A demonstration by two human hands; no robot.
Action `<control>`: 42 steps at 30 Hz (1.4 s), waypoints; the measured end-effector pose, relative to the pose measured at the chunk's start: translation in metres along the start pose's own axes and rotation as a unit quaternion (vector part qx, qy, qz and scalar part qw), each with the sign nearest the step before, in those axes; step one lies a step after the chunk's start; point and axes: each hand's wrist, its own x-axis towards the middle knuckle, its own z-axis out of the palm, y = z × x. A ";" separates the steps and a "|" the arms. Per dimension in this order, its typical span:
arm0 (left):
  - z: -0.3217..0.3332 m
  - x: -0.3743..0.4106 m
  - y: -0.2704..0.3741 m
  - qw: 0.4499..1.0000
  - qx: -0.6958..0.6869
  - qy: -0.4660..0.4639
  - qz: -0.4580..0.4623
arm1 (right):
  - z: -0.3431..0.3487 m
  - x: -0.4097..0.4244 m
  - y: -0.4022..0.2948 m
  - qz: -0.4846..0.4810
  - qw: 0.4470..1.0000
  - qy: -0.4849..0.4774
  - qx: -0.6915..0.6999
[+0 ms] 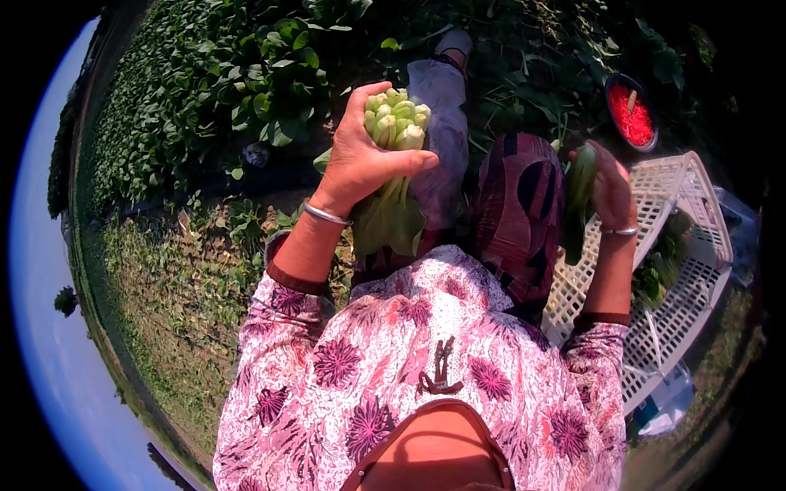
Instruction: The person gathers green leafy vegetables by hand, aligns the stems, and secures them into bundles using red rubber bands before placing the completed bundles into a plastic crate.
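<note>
My left hand [362, 138] grips a thick bunch of leafy green stalks [393, 126]. The pale cut ends point away from me, and the broad leaves hang towards my lap. Beside my right knee, my right hand [611, 184] holds a smaller leafy green [580, 175] with its leaf end hanging down. Parts of the right fingers are hidden behind that stalk. The two hands are well apart, with my bent legs between them.
Right of me, a white perforated plastic crate [669, 344] holds more greens [663, 258]. Beyond it sits a dark bowl [651, 144] of red strips with a wooden-looking handle [632, 101] on them. Dense leafy plants [270, 80] grow at front left. A plastic bag [666, 402] lies by the crate.
</note>
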 end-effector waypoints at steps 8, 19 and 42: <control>-0.014 0.013 0.013 0.995 -0.014 -0.063 -0.072 | 0.021 -0.014 -0.008 -0.077 0.868 0.008 -0.490; -0.013 0.021 0.014 0.993 -0.033 -0.076 -0.081 | 0.194 -0.054 -0.010 -0.041 0.980 -0.141 -0.137; -0.010 0.004 0.007 0.994 0.111 0.010 0.021 | 0.225 -0.027 0.056 -0.008 0.964 -0.258 -0.069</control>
